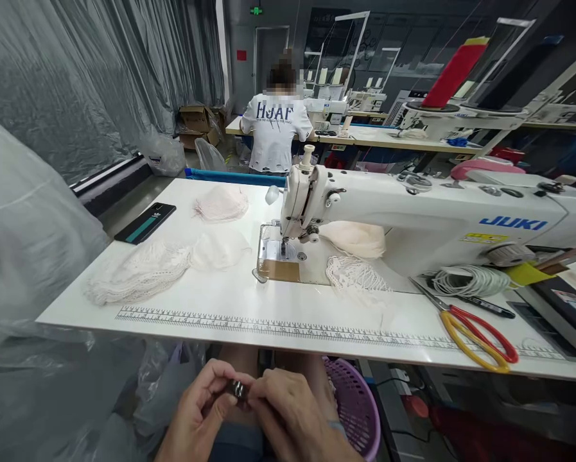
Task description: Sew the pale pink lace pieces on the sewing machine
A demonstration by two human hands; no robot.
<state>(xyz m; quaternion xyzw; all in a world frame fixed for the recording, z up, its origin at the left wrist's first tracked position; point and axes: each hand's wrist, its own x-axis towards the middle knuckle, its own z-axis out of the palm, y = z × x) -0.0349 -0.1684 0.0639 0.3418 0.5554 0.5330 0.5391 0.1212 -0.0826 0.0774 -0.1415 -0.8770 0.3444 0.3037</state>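
Observation:
Below the table's front edge, over my lap, my left hand (201,404) and my right hand (292,414) meet and both pinch a small dark metallic object (238,389); I cannot tell what it is. On the white sewing table (249,311) stands a white JUKI sewing machine (413,215). White lace pieces (138,273) and cream fabric cups (220,249) lie left of the needle. More lace (357,276) and a cream cup (357,239) lie under the machine's arm.
Red and yellow scissors (480,333), a coil of white cord (471,280) and a pen lie at the right. A dark phone (146,222) rests at the far left. A purple basket (355,404) sits under the table. Another person in a white shirt (274,131) works ahead. Plastic sheeting (32,244) hangs left.

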